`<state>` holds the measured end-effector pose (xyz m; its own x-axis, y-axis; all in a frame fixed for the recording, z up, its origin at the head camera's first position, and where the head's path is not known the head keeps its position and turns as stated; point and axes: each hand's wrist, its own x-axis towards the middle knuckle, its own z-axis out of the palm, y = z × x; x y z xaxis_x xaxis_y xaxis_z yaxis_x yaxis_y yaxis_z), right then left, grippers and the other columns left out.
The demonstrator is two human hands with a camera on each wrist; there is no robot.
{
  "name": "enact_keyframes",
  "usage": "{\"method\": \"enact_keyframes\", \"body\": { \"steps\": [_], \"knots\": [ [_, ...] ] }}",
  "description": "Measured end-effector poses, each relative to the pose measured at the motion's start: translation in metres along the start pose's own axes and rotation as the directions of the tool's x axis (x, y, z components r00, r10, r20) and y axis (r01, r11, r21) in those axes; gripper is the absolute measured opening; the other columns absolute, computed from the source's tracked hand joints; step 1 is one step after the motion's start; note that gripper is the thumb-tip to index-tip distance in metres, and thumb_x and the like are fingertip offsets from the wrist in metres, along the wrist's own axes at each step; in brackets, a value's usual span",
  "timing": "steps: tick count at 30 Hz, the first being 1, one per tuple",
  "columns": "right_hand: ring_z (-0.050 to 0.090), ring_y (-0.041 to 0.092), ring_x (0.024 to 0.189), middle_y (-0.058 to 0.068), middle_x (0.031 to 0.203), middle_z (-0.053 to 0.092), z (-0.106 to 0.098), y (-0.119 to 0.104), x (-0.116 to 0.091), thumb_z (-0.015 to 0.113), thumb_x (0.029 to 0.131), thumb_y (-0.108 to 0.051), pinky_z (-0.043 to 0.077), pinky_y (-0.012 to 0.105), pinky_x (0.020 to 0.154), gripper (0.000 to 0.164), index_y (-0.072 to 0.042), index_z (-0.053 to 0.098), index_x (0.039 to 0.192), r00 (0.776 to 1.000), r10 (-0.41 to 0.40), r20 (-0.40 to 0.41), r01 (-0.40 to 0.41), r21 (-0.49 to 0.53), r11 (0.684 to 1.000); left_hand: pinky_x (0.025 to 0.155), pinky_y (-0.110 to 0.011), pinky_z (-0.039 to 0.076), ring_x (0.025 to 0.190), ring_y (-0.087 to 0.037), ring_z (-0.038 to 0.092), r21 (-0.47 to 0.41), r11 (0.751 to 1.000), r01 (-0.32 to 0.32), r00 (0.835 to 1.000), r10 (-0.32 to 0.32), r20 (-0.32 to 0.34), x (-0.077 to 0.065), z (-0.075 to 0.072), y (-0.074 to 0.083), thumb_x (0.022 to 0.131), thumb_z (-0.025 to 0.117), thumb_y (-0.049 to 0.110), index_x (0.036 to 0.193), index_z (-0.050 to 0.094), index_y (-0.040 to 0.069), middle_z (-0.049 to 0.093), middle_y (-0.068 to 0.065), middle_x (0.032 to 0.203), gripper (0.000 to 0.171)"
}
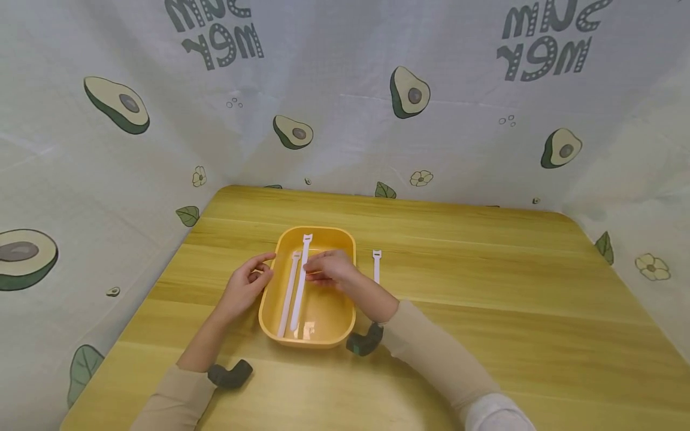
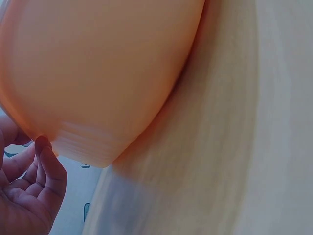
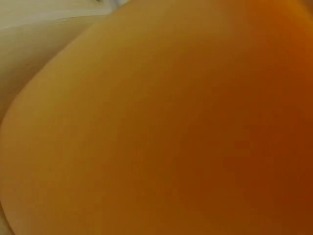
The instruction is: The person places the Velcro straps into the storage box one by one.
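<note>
A yellow plastic tub with rounded corners stands on the table in the head view. My left hand is at its left side, fingers bent and pinching the rim; the left wrist view has the fingertips right at the tub's edge. My right hand reaches over the tub and pinches a long white cable tie with a slotted head. Another white cable tie lies inside, left of the held one. In the right wrist view the tub's wall fills nearly everything and hides that hand.
A third white cable tie lies on the wooden table right of the tub, partly hidden by the right forearm. Dark wrist cameras jut from both wrists. A white curtain with avocado prints hangs behind and beside the table.
</note>
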<state>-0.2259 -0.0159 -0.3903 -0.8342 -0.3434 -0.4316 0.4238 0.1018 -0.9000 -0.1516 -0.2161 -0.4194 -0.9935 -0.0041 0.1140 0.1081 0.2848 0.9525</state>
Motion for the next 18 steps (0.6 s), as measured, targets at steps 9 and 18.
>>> {"method": "enact_keyframes", "body": {
  "steps": [9,18],
  "knots": [
    [0.061,0.011,0.051,0.007,0.066,0.065,0.0051,0.0061,0.0011,0.068,0.086,0.005,0.051,0.022,0.049,0.014,0.009,0.065,0.099,0.999,-0.012,-0.044,0.009,-0.076,0.997,0.060,-0.019,0.041,0.067,-0.009,0.047,-0.001,1.000,0.004,1.000,-0.004,0.001,0.0003,-0.0005,0.0014,0.099,0.055,0.008,0.134,0.052,-0.004,0.052,-0.014,0.098,0.037],
    [0.058,0.011,0.044,0.007,0.054,0.060,0.0103,0.0101,0.0020,0.069,0.082,0.008,0.046,0.019,0.041,0.004,0.007,0.065,0.081,0.993,0.012,-0.116,-0.035,-0.195,0.980,0.059,-0.019,0.041,0.065,-0.009,0.046,-0.010,1.000,0.023,1.000,-0.023,-0.005,-0.0016,0.0001,0.0038,0.099,0.056,0.007,0.133,0.053,-0.004,0.052,-0.015,0.099,0.036]
  ]
}}
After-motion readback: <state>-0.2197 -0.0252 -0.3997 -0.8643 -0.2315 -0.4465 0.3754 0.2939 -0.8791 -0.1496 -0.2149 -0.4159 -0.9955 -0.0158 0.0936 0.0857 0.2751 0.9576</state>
